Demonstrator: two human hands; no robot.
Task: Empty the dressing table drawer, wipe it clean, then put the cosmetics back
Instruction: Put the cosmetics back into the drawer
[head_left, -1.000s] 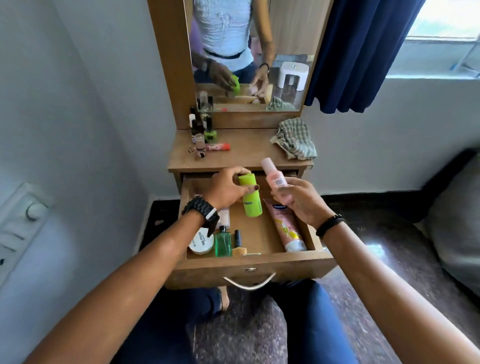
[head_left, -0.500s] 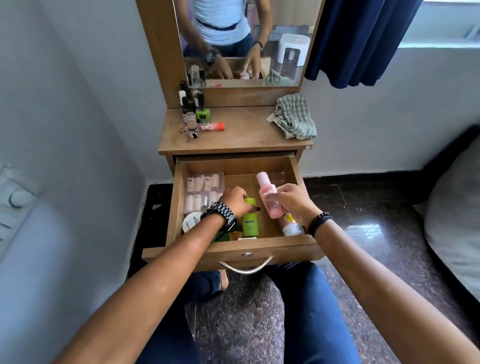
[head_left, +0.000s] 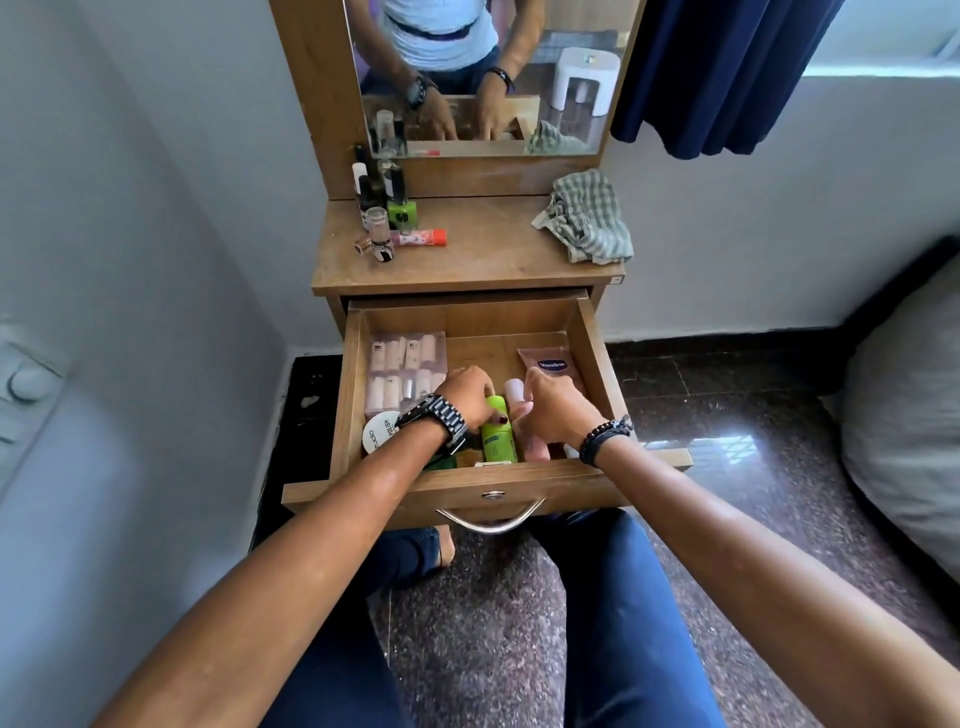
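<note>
Both hands low in open drawer (head_left: 597, 332), front centre. My left hand (head_left: 467, 397) grips green bottle (head_left: 497, 434), my right hand (head_left: 558, 410) pinches pink bottle (head_left: 515, 397). Both upright, side by side, touching; pink nearer right.

Both arms extended, left hand (head_left: 467, 395) and right hand (head_left: 558, 410) curled, gripping

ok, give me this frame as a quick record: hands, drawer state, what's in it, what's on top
left hand: grips green bottle, upright in drawer
right hand: grips pink bottle, in drawer
drawer: pulled open
also in drawer: Vaseline tube, clear pack of small tubes, white round jar
tabletop: nail polish bottles, checked cloth
</note>
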